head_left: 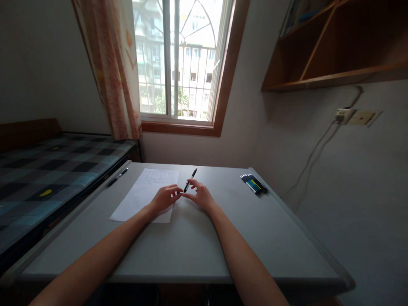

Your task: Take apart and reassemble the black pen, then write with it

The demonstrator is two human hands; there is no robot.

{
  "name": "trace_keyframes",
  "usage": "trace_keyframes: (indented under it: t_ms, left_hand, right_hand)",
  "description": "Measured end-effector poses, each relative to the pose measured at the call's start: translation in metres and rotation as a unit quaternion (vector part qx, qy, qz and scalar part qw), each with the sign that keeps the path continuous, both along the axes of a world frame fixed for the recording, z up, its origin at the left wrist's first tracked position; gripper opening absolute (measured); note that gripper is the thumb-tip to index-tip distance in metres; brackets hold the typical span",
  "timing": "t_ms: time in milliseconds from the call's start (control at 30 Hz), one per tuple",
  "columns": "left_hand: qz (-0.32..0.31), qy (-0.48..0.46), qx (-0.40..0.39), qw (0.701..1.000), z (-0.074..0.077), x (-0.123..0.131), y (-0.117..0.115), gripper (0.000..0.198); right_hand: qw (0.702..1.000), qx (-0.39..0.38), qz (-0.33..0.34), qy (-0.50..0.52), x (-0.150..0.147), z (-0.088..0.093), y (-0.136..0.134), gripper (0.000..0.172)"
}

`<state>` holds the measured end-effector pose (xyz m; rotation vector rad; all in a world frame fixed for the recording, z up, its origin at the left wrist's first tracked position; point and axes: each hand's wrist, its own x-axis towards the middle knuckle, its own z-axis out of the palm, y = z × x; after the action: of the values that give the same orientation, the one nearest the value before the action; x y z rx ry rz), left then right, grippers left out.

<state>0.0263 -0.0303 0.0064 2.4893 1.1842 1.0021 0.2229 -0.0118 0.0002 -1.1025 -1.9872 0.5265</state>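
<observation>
A black-and-white pen (193,173) stands at a slant over the table, its dark tip pointing up and away from me. My right hand (201,195) grips it, thumb and fingers closed around its lower part. At the pen's bottom end, my left hand (165,198) pinches with thumb and fingertips; the exact contact is too small to make out. Beneath my left hand and wrist lies a white sheet of paper (137,199), with faint lines of writing across its upper part.
On the grey table (255,238), a dark pen (117,177) lies near the left edge. A row of several pens (254,185) sits at the right. Beyond are a checkered bed (79,157), a curtain (111,72), a window and a wall shelf (318,78).
</observation>
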Motion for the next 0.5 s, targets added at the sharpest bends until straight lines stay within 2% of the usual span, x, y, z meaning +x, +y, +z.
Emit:
trace_keyframes:
  t_ms: [167,367,500]
  left_hand:
    - [0.001,-0.009,-0.011,1.000,0.0010,-0.0001,-0.0009,0.023]
    - [0.006,-0.006,-0.022,1.000,0.0008,0.0004,-0.0008,0.024]
    - [0.004,-0.008,-0.027,1.000,-0.0003,0.0005,-0.0005,0.025]
  right_hand:
    - [1.000,-0.003,-0.024,-0.019,-0.0005,0.0036,-0.0040,0.060]
    - [0.999,0.016,-0.037,-0.028,-0.0004,0.0085,-0.0080,0.041]
    - [1.000,0.015,-0.014,-0.023,-0.0018,0.0078,-0.0074,0.042]
